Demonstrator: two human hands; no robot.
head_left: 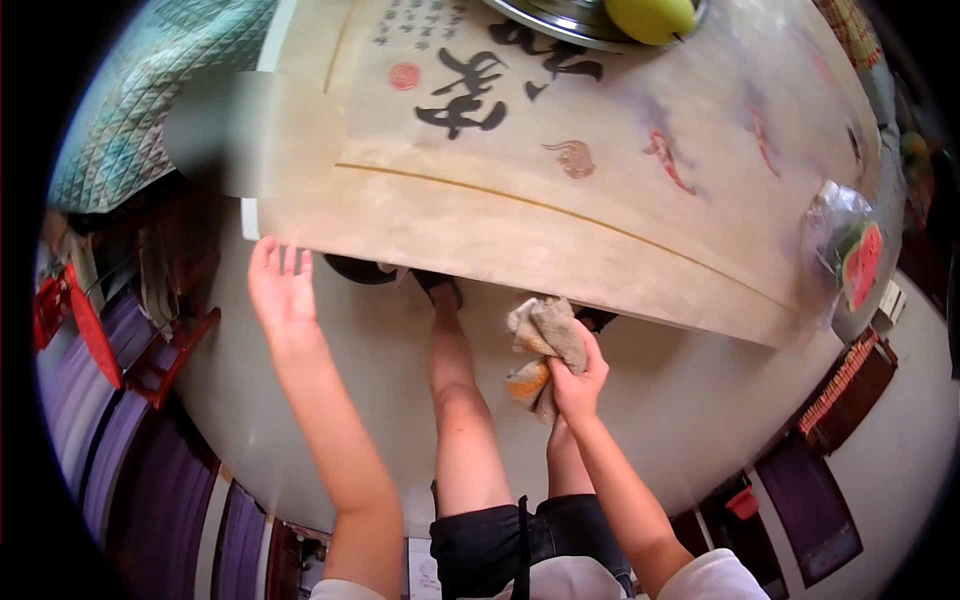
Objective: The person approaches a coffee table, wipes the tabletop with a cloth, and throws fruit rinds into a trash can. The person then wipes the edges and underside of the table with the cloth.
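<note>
My right hand grips a crumpled grey-brown cloth with orange patches, held just in front of the table's near edge. Over at the left corner of the table, my left hand has its fingers stretched out, their tips by the edge; whether they touch it I cannot tell. Black calligraphy, red fish and a yellow line decorate the pale tabletop. At the top, a shiny metal tray carries a yellow-green fruit.
A plastic bag and a watermelon slice picture or piece are at the table's right end. Quilted green fabric covers something at upper left. A red chair-like frame stands left. My legs are below the near edge.
</note>
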